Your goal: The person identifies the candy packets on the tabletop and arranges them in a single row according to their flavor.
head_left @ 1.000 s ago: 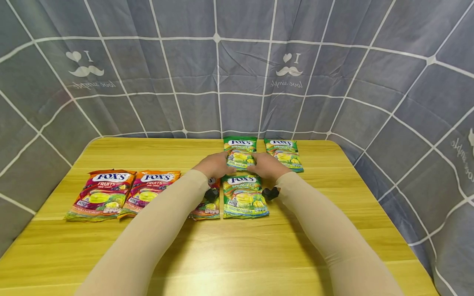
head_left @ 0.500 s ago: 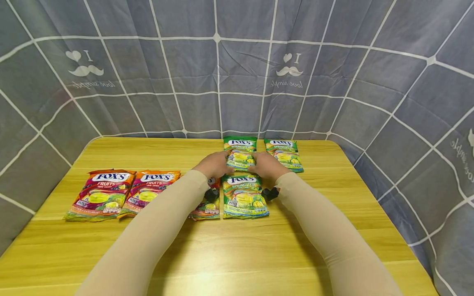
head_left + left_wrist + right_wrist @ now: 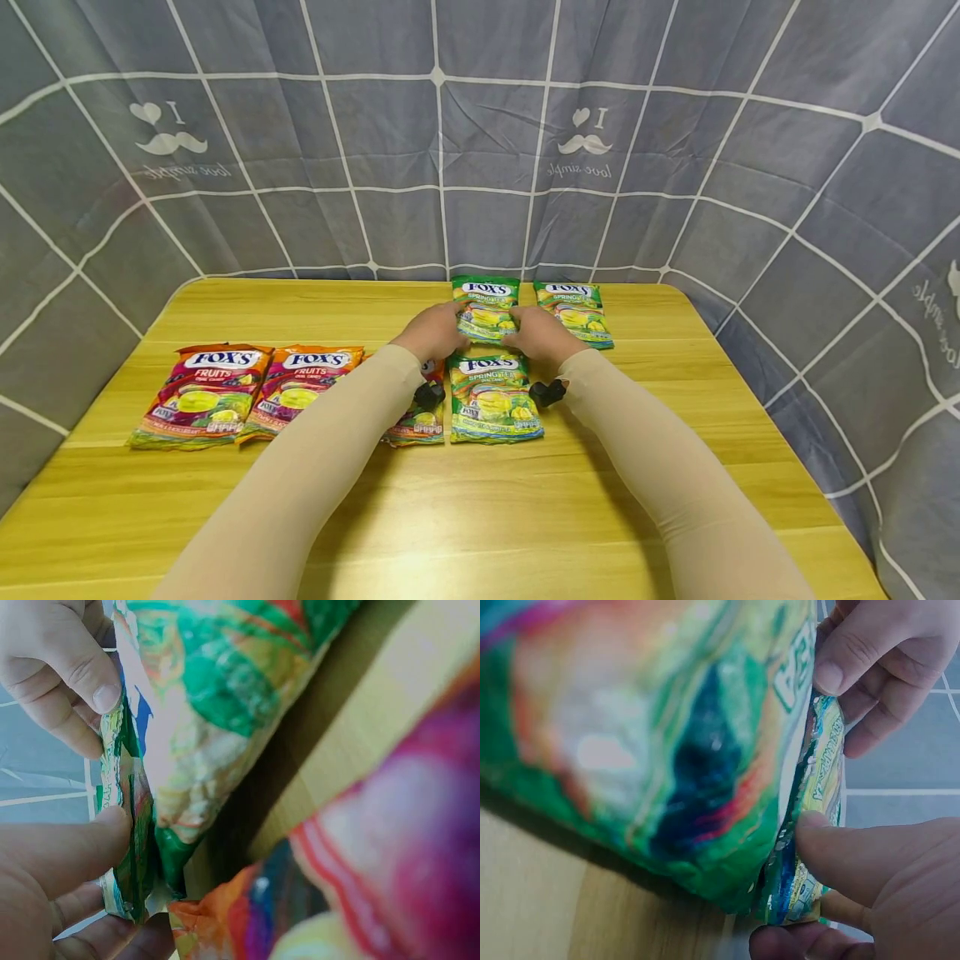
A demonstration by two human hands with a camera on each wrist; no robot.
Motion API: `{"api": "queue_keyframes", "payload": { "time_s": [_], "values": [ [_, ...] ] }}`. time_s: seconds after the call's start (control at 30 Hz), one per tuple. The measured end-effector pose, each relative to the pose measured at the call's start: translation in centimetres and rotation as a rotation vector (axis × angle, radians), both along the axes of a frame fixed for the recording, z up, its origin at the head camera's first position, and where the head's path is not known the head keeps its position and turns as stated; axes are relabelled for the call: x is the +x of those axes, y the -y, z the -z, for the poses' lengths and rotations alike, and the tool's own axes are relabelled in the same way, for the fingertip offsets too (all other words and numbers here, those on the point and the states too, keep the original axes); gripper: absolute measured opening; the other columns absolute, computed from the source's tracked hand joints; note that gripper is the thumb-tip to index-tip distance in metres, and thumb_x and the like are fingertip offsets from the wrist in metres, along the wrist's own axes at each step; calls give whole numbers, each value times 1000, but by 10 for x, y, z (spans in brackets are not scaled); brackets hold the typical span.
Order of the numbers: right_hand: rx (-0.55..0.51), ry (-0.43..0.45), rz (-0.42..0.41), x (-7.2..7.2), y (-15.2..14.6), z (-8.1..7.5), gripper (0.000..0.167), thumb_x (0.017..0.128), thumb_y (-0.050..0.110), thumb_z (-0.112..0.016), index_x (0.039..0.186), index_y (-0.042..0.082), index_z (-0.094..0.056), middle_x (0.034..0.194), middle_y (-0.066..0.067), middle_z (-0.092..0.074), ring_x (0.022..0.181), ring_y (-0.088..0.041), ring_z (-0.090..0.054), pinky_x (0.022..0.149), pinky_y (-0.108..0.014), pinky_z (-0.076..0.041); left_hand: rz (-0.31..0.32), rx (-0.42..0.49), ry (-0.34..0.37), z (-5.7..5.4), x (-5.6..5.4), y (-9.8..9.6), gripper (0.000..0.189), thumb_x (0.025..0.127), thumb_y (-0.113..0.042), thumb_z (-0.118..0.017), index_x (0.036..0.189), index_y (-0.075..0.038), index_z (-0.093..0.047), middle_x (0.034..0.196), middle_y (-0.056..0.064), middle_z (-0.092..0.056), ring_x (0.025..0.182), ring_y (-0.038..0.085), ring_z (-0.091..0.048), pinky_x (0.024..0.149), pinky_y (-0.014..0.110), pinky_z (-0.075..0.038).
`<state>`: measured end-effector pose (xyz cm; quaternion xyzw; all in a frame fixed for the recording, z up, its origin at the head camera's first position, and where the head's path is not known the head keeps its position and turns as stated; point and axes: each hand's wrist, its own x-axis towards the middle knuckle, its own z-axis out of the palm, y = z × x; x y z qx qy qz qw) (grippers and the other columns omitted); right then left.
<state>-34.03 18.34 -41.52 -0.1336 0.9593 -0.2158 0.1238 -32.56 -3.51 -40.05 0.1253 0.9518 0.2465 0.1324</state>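
Observation:
In the head view, a green candy bag (image 3: 486, 315) lies at the back middle of the table, between both hands. My left hand (image 3: 435, 331) grips its left near corner, and my right hand (image 3: 546, 336) grips its right near corner. The left wrist view shows the left thumb (image 3: 90, 838) on top of the bag's edge with fingers underneath. Likewise, the right thumb (image 3: 832, 844) presses on that edge from above in the right wrist view. Just in front lies a second green candy bag (image 3: 495, 404), close below the hands.
A third green candy bag (image 3: 576, 317) lies at the back right, beside the right hand. Purple-and-orange candy bags (image 3: 206, 396) line the left side; one is partly hidden under the left forearm. A grey checked curtain (image 3: 390, 150) surrounds the wooden table (image 3: 450, 517).
The left thumb has drawn slightly back to the left, and the near edge of the gripped candy bag sits a touch higher. The other bags lie as before.

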Motion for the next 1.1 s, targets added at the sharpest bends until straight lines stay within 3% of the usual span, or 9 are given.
{"api": "queue_keyframes", "payload": {
  "time_s": [0.17,0.23,0.4,0.63,0.87,1.0,1.1],
  "values": [
    [8,-20,-2,-1,-1,0,68,106,31,-65,163,5,-39,154,-21,-55,142,-39,-54,119,-52,-45,-7,-5,-17,2,-3,0,74,104,-36,-67,164,-8,-35,157,16,-54,142,36,-55,117,51,-47],
    [14,-30,-3,-1,-1,0,67,106,31,-66,162,5,-41,152,-21,-57,140,-39,-56,118,-52,-45,-9,-4,-17,3,-5,0,71,107,-38,-64,164,-8,-36,159,17,-52,145,36,-52,119,52,-45],
    [23,-52,-3,0,-1,-1,65,106,32,-65,161,5,-42,144,-20,-63,133,-38,-62,114,-51,-49,-28,29,-24,4,-5,0,64,108,-32,-61,163,-7,-38,158,17,-53,142,36,-54,115,50,-48],
    [-30,-68,18,2,-1,-2,67,105,34,-67,161,6,-43,148,-21,-61,135,-38,-60,113,-51,-50,-51,55,-53,2,-3,-1,65,104,-26,-69,161,-7,-42,154,17,-57,138,36,-58,113,49,-50],
    [-74,-61,38,6,-2,-5,68,105,34,-68,162,8,-42,151,-20,-59,125,-35,-67,109,-49,-52,-70,78,-54,0,0,-1,66,103,-25,-71,160,-8,-44,158,16,-53,142,37,-54,114,51,-50],
    [-85,-73,40,7,-4,-7,68,104,33,-68,162,7,-42,153,-20,-57,129,-36,-65,111,-50,-51,-68,92,-61,-1,2,-1,67,102,-25,-71,160,-8,-43,158,16,-53,142,38,-54,115,51,-49],
    [-97,-86,44,9,-6,-10,68,104,32,-69,161,6,-43,155,-20,-55,142,-38,-55,117,-51,-47,-65,100,-65,-2,4,-2,67,102,-26,-71,161,-10,-43,158,15,-53,142,37,-54,115,52,-49]
  ]
}}
